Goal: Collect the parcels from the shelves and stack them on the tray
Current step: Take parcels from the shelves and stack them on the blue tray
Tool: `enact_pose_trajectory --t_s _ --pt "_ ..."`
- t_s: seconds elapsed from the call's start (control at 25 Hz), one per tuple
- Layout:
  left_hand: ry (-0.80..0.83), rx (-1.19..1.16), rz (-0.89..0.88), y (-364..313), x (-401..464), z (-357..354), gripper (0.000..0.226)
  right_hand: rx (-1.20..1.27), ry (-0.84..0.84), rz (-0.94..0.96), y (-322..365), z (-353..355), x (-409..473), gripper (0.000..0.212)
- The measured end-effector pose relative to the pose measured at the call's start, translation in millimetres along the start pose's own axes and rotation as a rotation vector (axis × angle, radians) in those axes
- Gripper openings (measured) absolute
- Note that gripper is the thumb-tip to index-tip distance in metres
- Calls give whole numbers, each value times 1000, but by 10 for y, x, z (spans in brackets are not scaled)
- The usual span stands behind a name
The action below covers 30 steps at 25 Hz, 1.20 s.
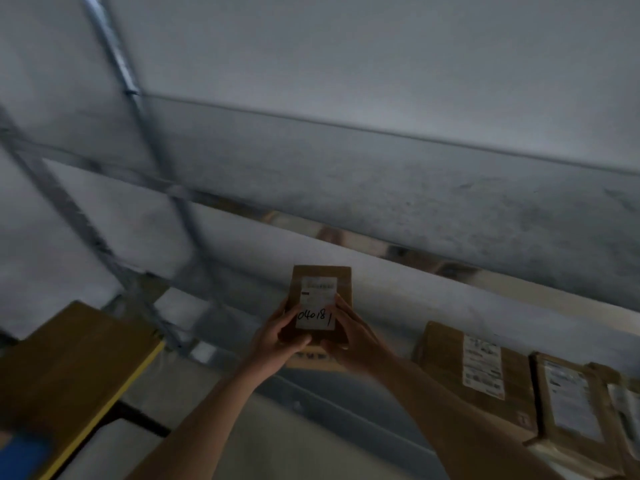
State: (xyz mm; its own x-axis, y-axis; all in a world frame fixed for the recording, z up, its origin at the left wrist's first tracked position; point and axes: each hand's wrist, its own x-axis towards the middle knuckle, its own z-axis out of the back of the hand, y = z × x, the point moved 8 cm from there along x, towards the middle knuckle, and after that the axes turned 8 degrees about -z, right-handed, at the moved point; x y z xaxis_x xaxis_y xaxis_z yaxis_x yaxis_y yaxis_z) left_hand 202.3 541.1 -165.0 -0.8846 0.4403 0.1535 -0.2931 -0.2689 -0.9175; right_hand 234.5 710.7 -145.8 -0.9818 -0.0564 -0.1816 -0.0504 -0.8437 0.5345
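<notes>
Large brown carton [74, 368] sits low, left of the small parcel [320, 303]. Your left hand [277, 336] and right hand [353, 336] each grip that parcel's lower sides, held upright in front of the shelf [450, 216], white label facing you. Right of the parcel, labelled parcels [481, 368] lie in a row on a lower shelf.

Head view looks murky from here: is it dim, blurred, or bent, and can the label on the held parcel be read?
Head view: dim and grey, no glare; shelf frame smeared by motion blur, shelf edges curved by the wide lens; small parcel held in left hand and right hand is sharpest, handwritten digits legible, printed lines not; shelf parcels at right soft.
</notes>
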Motion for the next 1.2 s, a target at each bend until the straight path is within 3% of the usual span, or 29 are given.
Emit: enact_pose_trajectory --t_s 0.12,0.28,0.6,0.84,0.96,1.2 --pt "-112 31 17 -240 -421 674 59 31 23 117 798 -96 -53 80" --pt "-300 100 50 -487 -1354 1723 64 54 63 276 2036 -341 -333 88" --pt "-688 387 198 -1577 -4479 3369 76 -3 201 684 4756 -1115 -2197 77" --pt "-927 521 257 -2539 -6716 3643 67 -50 264 983 6117 -1676 -3970 76" --pt "-994 468 249 -2845 -7550 3614 62 -86 332 1094 6560 -1984 -4672 69" --pt "-1136 602 405 -2940 -8832 3735 68 -120 438 1244 7176 -2580 -5509 69"
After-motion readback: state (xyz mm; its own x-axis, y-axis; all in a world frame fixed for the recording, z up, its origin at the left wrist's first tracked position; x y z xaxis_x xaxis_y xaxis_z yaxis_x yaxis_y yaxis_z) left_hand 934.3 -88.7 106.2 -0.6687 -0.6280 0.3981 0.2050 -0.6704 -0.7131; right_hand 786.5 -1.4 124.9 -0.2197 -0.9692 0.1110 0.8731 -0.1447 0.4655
